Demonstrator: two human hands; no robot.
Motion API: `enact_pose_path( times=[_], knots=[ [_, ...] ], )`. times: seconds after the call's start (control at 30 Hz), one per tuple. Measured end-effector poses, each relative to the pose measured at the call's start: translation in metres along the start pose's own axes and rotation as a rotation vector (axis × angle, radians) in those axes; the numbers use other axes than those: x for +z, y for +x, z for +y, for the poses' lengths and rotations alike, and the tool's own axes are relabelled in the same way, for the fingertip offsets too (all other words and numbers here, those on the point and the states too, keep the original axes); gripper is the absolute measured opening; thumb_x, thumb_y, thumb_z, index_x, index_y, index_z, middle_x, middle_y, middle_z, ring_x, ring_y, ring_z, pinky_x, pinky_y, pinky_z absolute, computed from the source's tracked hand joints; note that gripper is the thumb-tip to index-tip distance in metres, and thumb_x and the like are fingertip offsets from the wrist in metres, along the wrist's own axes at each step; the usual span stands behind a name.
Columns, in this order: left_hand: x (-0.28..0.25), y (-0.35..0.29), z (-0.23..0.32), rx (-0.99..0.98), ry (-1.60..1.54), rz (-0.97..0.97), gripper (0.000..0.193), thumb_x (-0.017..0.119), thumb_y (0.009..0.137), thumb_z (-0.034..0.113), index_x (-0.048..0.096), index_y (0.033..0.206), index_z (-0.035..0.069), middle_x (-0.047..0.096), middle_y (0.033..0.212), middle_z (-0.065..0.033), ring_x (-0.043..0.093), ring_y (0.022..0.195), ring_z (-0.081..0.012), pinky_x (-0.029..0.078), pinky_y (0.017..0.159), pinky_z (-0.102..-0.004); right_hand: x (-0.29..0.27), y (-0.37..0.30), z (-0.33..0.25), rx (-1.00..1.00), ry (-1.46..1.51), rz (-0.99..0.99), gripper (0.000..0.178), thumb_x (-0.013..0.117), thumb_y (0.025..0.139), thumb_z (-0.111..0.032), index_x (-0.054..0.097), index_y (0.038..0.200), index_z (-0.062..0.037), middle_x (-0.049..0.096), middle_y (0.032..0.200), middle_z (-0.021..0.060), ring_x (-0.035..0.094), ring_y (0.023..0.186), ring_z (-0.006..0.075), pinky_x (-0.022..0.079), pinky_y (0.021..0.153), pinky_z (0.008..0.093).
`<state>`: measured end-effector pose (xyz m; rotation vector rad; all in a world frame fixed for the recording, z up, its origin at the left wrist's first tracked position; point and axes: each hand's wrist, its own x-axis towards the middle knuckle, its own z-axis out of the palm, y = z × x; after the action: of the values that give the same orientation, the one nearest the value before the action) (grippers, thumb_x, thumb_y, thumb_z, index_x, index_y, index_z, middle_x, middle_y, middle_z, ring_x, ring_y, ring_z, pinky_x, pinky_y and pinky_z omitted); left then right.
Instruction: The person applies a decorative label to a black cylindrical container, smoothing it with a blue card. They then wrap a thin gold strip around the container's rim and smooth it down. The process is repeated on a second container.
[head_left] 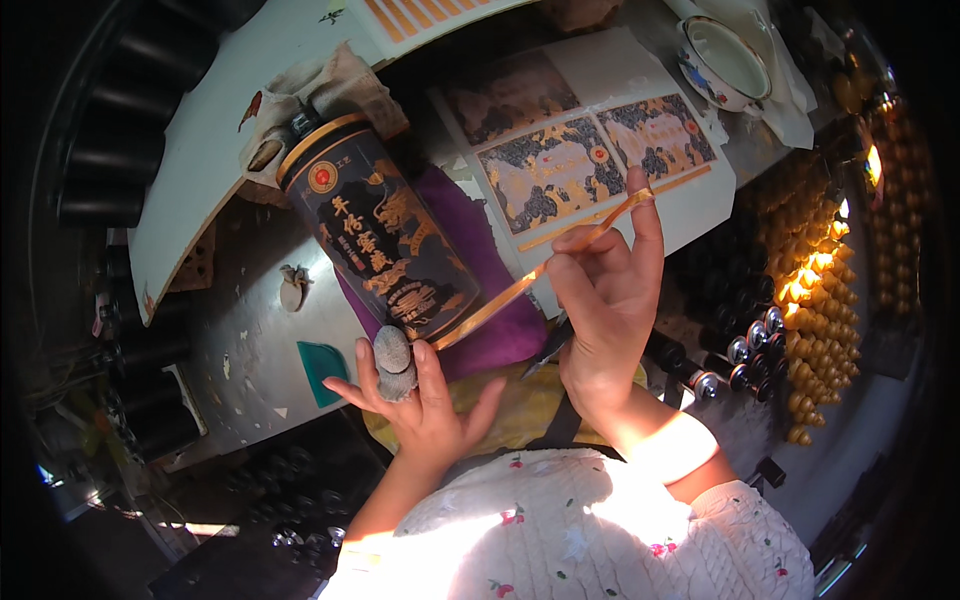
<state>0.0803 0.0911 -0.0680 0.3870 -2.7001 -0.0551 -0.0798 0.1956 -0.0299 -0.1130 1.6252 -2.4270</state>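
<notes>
A black cylindrical bottle with gold decoration lies tilted on purple cloth, its top toward the far left. A narrow gold strip runs from the bottle's near end to my right hand. That hand pinches the strip between thumb and fingers, and its free end curls past the raised index finger. Below the palm a dark pointed tool sticks out; how it is held is hidden. My left hand has its fingers spread, with grey finger covers on it, and a fingertip touches the bottle's near edge by the strip.
Dark-and-gold label sheets lie on a white board beyond my right hand. A white enamel bowl stands far right. Bunched cloth is beneath the bottle's top. A teal scraper lies left, and gold caps crowd the right.
</notes>
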Motion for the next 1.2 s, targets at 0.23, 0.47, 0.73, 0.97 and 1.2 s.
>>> enact_pose_path(
  times=[0.23,0.47,0.73,0.97,1.2],
  knots=[
    [0.001,-0.004,0.001,-0.036,-0.067,0.008,0.096,0.076,0.077,0.054,0.039,0.150,0.003,0.023,0.157,-0.0243,0.016,0.143,-0.0555,-0.010,0.105,-0.0780,-0.001,0.004,0.009,0.072,0.086,0.064,0.080,0.064,0.087,0.008,0.026,0.156,-0.0073,0.065,0.096,0.0032,0.061,0.082,0.0061,0.049,0.075,0.0196],
    [0.002,0.000,0.001,0.080,0.026,0.051,0.090,0.072,0.078,0.054,0.046,0.145,0.000,0.031,0.154,-0.0232,0.018,0.140,-0.0570,-0.008,0.106,-0.0769,-0.007,0.005,0.020,0.100,0.041,0.013,0.078,0.063,0.087,0.007,0.027,0.155,-0.0069,0.065,0.097,0.0041,0.061,0.084,0.0076,0.050,0.078,0.0218],
    [-0.007,0.023,0.007,0.173,0.042,0.107,0.080,0.074,0.080,0.047,0.052,0.142,0.002,0.037,0.150,-0.0207,0.020,0.142,-0.0559,-0.008,0.109,-0.0744,-0.010,0.007,0.025,0.155,0.041,-0.008,0.077,0.064,0.088,0.006,0.028,0.155,-0.0072,0.066,0.097,0.0048,0.061,0.087,0.0077,0.048,0.077,0.0212],
    [-0.022,0.074,0.003,-0.057,0.151,-0.005,0.089,0.077,0.079,0.049,0.046,0.148,0.003,0.048,0.138,-0.0187,0.037,0.136,-0.0439,-0.004,0.115,-0.0664,-0.022,0.006,0.019,0.243,-0.025,-0.095,0.069,0.061,0.093,0.002,0.029,0.154,-0.0072,0.069,0.104,0.0070,0.059,0.086,0.0068,0.045,0.074,0.0201],
    [-0.016,0.051,-0.026,-0.148,-0.011,0.005,0.096,0.066,0.087,0.059,0.035,0.148,-0.009,0.052,0.141,-0.0227,0.051,0.129,-0.0360,-0.004,0.118,-0.0639,-0.024,-0.007,0.011,0.276,-0.075,-0.170,0.064,0.056,0.094,0.003,0.032,0.153,-0.0062,0.071,0.113,0.0106,0.060,0.091,0.0063,0.043,0.073,0.0179]
  ],
)
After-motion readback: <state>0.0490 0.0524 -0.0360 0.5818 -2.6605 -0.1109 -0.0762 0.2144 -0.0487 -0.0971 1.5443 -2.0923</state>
